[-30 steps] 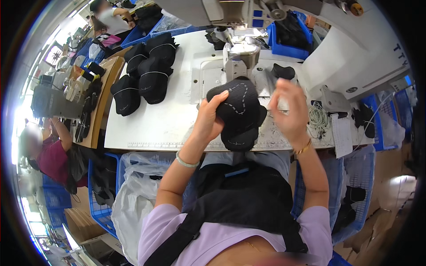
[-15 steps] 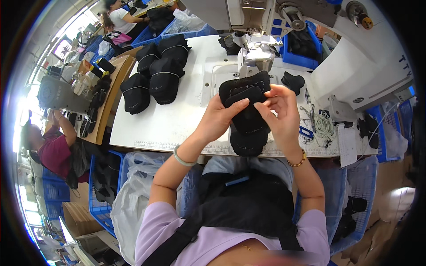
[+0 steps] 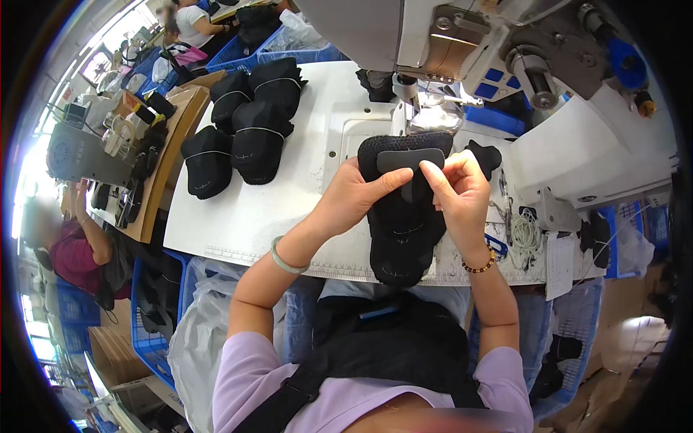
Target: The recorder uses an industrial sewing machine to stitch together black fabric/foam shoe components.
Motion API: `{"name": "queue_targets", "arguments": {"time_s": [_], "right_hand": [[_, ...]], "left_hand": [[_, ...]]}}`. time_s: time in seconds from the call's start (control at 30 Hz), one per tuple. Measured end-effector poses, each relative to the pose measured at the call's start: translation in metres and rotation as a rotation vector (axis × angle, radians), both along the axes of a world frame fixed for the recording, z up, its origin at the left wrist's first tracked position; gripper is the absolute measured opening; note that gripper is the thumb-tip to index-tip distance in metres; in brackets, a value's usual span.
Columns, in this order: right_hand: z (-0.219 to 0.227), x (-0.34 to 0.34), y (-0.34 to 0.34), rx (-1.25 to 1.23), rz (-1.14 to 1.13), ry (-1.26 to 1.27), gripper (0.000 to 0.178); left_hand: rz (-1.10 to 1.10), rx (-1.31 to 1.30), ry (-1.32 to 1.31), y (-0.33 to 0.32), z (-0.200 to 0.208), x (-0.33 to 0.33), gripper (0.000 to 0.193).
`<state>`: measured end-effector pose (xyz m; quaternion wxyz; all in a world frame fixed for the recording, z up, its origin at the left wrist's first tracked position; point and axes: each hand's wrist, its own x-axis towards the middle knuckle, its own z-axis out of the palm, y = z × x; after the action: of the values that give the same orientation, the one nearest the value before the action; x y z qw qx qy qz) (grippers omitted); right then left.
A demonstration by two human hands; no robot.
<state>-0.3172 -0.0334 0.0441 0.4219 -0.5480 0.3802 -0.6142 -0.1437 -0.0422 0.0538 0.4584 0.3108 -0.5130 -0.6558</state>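
Note:
My left hand [image 3: 354,196] is closed on the left edge of a black knit fabric piece [image 3: 369,148], with its thumb on a smooth dark grey strip or flap [image 3: 411,159] at the top. From the other side, my right hand [image 3: 463,193] pinches near that strip's lower edge, finger and thumb together. The piece is held just in front of the sewing machine's needle area [image 3: 435,115]. Below it, more black fabric with light stitch marks [image 3: 399,261] hangs toward the table's front edge. Whether it is one piece or a stack, I cannot tell.
Several banded black fabric bundles [image 3: 260,144] sit on the white table [image 3: 303,216] to the left. Right of my hands lie a small black piece [image 3: 485,157], a coil of pale cord [image 3: 525,232] and a blue-handled tool [image 3: 495,245]. A co-worker [image 3: 76,249] sits at far left.
The upper flap in my hands now shows a smooth grey face instead of black stitched fabric. Both hands stay at the piece, and the whole view has shifted slightly.

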Motion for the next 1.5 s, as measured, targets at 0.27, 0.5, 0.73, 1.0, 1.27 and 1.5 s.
{"name": "queue_targets", "arguments": {"time_s": [0.27, 0.5, 0.73, 1.0, 1.27, 1.5], "right_hand": [[-0.002, 0.001, -0.004, -0.004, 0.036, -0.018, 0.021], [0.001, 0.002, -0.002, 0.023, 0.046, -0.042, 0.021], [0.004, -0.002, 0.001, 0.046, 0.037, -0.042, 0.022], [-0.027, -0.019, -0.003, -0.317, -0.347, 0.142, 0.023], [-0.015, -0.023, -0.009, -1.164, -0.435, 0.934, 0.040], [0.017, -0.005, -0.024, -1.043, -0.268, 0.913, 0.042]], "left_hand": [[0.011, -0.025, -0.020, -0.005, -0.003, 0.002, 0.025], [0.020, -0.034, -0.027, -0.004, -0.003, 0.002, 0.026], [0.039, -0.058, -0.089, -0.001, 0.003, -0.002, 0.025], [0.130, -0.058, -0.033, 0.004, 0.010, 0.001, 0.023], [0.209, 0.064, 0.181, 0.011, 0.020, -0.004, 0.024], [0.343, 0.085, 0.221, 0.009, 0.033, 0.007, 0.025]]}}
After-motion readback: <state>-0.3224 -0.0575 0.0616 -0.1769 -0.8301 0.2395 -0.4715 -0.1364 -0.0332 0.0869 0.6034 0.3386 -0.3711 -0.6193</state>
